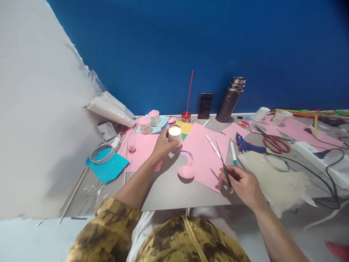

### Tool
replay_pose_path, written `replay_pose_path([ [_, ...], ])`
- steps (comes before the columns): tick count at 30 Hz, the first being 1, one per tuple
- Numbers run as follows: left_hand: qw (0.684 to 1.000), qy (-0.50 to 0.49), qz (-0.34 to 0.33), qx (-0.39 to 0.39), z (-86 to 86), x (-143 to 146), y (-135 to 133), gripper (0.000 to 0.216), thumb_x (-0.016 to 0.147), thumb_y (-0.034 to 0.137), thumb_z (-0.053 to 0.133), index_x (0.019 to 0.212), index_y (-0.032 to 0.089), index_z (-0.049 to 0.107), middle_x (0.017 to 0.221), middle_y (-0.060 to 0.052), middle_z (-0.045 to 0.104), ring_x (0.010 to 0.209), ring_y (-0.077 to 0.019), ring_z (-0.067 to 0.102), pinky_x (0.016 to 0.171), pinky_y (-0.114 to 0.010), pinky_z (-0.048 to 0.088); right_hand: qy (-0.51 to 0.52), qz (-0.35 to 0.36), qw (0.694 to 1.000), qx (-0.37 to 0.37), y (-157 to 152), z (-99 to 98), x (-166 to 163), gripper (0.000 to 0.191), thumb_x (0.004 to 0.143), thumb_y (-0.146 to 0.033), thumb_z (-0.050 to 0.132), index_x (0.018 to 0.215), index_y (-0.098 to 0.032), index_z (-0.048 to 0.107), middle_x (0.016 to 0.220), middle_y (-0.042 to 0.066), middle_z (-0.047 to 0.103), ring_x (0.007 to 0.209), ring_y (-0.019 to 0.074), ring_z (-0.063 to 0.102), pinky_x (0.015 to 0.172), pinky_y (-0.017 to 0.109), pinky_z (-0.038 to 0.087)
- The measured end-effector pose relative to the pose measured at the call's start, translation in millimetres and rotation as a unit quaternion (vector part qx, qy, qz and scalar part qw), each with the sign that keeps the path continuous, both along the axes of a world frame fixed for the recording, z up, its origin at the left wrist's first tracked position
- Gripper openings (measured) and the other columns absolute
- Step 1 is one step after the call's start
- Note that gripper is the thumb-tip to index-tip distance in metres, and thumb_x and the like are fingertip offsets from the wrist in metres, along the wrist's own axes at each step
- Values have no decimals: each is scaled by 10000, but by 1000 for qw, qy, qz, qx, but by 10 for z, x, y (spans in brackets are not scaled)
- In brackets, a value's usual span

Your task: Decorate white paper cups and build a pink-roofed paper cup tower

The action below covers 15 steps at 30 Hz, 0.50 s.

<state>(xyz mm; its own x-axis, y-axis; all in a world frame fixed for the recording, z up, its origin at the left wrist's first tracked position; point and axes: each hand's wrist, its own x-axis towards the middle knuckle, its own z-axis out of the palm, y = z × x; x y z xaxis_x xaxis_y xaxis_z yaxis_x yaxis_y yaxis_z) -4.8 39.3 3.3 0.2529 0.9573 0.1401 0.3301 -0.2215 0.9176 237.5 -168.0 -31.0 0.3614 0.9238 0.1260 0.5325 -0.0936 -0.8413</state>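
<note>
My left hand (164,145) is closed around a small white paper cup (175,134), which looks upside down, with its wider rim low. My right hand (244,182) grips a slim dark tool (225,170) with a long thin tip pointing up and away; its exact kind is unclear. Between the hands lie a large pink paper sheet (204,156) and a curled pink paper cutout (186,171). A white-and-red pen (213,146) rests on the sheet near the tool's tip. Left of the held cup stand two cups with pink paper tops, one of them here (145,125).
Right of my right hand are a blue glue gun (249,145), red-handled scissors (275,143), a cream cloth (275,178) and a power strip (316,160) with cables. A dark flask (230,102) and phone (205,106) stand behind. Tape (102,160) and stacked cups (109,109) lie left.
</note>
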Motion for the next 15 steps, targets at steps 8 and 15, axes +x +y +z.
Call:
replay_pose_path([
  [8, 990, 131, -22, 41, 48, -318, -197, 726, 649, 325, 777, 1334, 179, 583, 1404, -166, 637, 1268, -361, 603, 965, -435, 507, 26, 5, 999, 19, 17, -16, -103, 347, 819, -517, 741, 801, -173, 783, 698, 44, 728, 585, 169, 608, 530, 248, 466],
  [15, 940, 318, -98, -72, 69, -240, -755, 465, 885, 549, 529, 545, 235, 482, 546, -37, 576, 533, -202, 534, 557, -315, 312, 44, 33, 998, 1, 37, -40, -164, 375, 848, -548, 748, 822, -175, 778, 681, 33, 703, 602, 172, 606, 553, 258, 480],
])
